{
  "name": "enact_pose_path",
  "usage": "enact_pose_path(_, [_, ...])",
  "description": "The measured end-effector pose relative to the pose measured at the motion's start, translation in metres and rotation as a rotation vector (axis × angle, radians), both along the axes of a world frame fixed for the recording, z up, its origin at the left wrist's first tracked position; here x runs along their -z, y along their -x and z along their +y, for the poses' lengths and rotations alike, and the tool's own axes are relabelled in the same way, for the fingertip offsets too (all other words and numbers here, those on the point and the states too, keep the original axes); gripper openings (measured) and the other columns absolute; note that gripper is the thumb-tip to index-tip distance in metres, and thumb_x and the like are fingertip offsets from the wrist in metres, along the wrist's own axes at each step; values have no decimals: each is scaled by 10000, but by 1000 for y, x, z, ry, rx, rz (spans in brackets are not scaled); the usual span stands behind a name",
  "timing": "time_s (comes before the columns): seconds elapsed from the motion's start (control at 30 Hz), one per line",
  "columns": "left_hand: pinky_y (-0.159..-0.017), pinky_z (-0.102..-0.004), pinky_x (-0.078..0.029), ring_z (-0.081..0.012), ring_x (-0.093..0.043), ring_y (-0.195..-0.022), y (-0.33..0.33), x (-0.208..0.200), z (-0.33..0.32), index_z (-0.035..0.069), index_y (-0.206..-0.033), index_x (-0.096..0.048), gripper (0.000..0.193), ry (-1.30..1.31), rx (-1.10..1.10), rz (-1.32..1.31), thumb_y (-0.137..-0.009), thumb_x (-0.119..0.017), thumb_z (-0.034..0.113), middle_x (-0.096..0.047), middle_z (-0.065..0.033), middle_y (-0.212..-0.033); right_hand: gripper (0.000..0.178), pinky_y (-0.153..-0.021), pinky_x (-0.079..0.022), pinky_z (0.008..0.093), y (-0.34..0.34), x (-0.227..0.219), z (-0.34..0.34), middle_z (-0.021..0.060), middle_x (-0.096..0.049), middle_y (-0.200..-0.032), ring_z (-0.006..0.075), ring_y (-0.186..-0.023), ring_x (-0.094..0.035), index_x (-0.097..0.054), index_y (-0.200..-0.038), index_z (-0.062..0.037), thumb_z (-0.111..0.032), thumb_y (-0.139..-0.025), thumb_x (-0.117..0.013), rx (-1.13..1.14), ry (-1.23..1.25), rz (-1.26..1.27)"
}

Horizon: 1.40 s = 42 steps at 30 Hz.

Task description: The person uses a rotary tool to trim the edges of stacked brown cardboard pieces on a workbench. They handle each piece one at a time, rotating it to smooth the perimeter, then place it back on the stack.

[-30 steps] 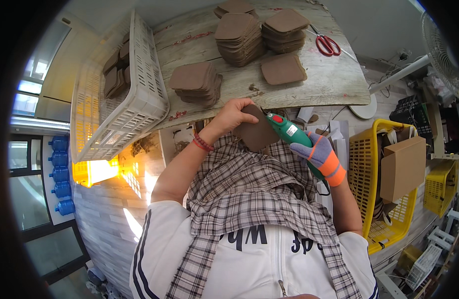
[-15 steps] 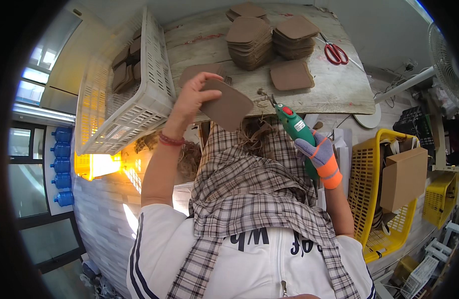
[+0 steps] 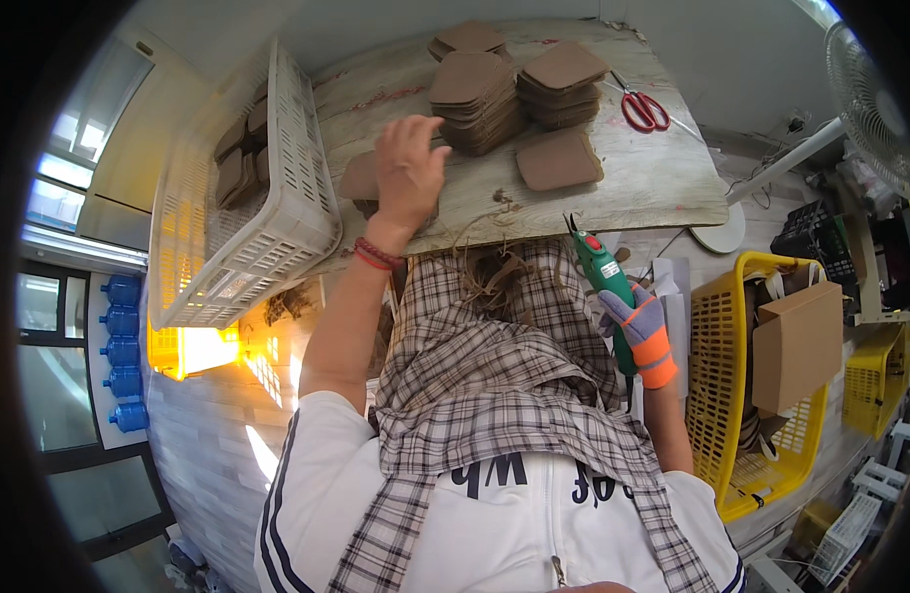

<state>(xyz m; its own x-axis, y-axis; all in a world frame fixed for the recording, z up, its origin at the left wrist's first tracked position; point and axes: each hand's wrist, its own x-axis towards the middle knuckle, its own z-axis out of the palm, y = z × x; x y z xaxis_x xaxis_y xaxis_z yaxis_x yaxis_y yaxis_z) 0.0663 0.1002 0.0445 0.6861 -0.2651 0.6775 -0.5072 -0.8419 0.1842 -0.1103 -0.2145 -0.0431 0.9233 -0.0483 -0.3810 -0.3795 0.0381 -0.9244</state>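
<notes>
My left hand (image 3: 412, 170), bare and with a red bracelet at the wrist, is over the table's near left part. Its fingers are spread, and no piece shows in them. Beneath and beside it lie brown rounded flat pieces (image 3: 358, 178), partly hidden by the hand. My right hand (image 3: 638, 318), in a grey and orange glove, grips green electric scissors (image 3: 600, 265) with a red button, their blades pointing up past the table's near edge. A single stack of brown pieces (image 3: 560, 161) lies near that edge. Two taller stacks (image 3: 472, 81) (image 3: 562, 71) stand behind it.
On the table (image 3: 662, 188) lie red-handled scissors (image 3: 644, 111) at the right. A white crate (image 3: 302, 168) with brown pieces stands left. Brown scraps (image 3: 495, 272) rest on my checked apron. A yellow basket (image 3: 717, 395) holding a cardboard box (image 3: 797, 346) stands right, near a fan (image 3: 875, 109).
My left hand has moved up over the table's left pieces, and the brown piece it held is no longer in it. The electric scissors have shifted slightly right and down.
</notes>
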Motion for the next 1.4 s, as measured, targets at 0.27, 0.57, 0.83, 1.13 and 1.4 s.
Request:
enact_pose_path(0.27, [-998,-445,-327,-319,-396,-1202,-32,90,-99,10,-1202,-510,550,-35,64,301,-730,-709,211,-466,-148,-1270,341,-469,-422,230,9,-1,7,12,-598,-666,78,-519,-540,-592,-929,-29,-285,-776,-756,38,90,25])
enact_pose_path(0.57, [-792,-399,-401,-265,-458,-893,-4,88,-100,32,-903,-478,381,235,80,288,-679,-764,148,-478,-87,-924,346,-452,-409,229,9,15,2,13,-583,-658,77,-513,-533,-581,-957,-19,-282,-796,-737,76,120,4])
enact_pose_path(0.83, [-826,-339,-509,-200,-586,-918,31,72,-120,39,-980,-445,220,1858,393,835,-854,-624,13,-553,-78,-1018,360,-438,-392,215,-7,-20,19,17,-590,-674,76,-507,-524,-567,-1037,-16,-261,-819,-715,136,14,-31])
enact_pose_path(1.13, [-985,-400,-468,-258,-564,-1084,28,72,-126,26,-1140,-485,294,2254,624,798,-867,-555,-59,-568,-116,-1173,390,-450,-402,217,-14,-43,37,28,-599,-671,84,-514,-539,-567,-1057,-5,-267,-816,-724,155,7,-67])
enact_pose_path(1.4, [-1003,-404,-446,-265,-545,-1116,43,75,-138,23,-1168,-499,301,2274,571,876,-878,-538,-51,-562,-113,-1194,294,-442,-410,219,-19,-55,43,34,-596,-637,97,-498,-556,-587,-948,-15,-242,-816,-720,182,25,-71])
